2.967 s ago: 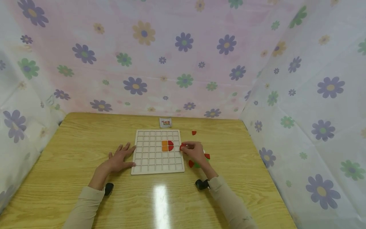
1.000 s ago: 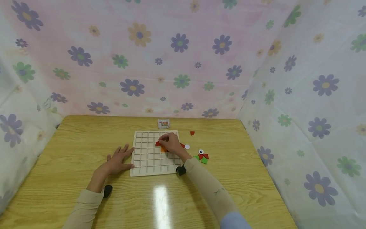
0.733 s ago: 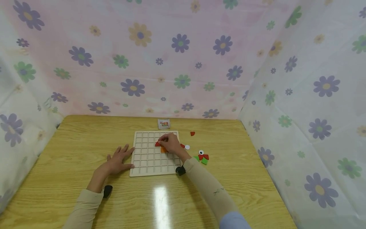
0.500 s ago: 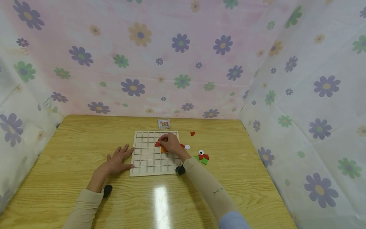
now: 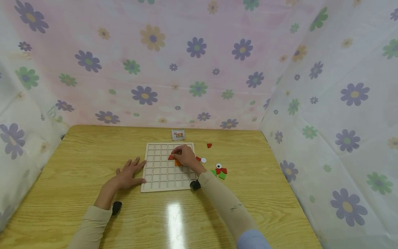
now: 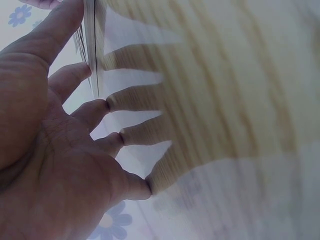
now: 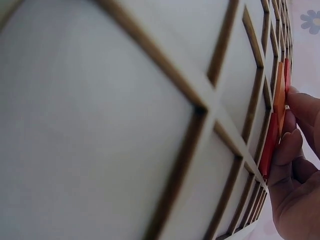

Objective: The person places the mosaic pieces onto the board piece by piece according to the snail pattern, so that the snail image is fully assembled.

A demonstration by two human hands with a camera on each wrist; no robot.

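Observation:
In the head view my right hand (image 5: 185, 155) is over the wooden grid board (image 5: 154, 176), pinching a red quarter-circle tile (image 5: 171, 157) beside an orange square tile (image 5: 177, 163). The hand covers other tiles on the board. From the right wrist, the fingertips of that hand (image 7: 295, 165) are right at a red tile (image 7: 269, 145), close to orange (image 7: 279, 97) and another red along the grid. My left hand (image 5: 127, 175) lies with spread fingers at the board's left edge; its thumb and a finger touch the rim (image 6: 93, 45) in the left wrist view.
A small picture card (image 5: 178, 135) lies behind the board. To its right are a lone red tile (image 5: 209, 145), a white round tile (image 5: 203, 160), an eye tile (image 5: 219, 166), and red and green tiles (image 5: 222, 176). Flower-patterned cloth (image 5: 199, 69) surrounds the table.
From beyond the board's right edge, my right hand has moved left onto it with the red tile, which has since shifted slightly toward me. My left hand has stayed at the board's edge.

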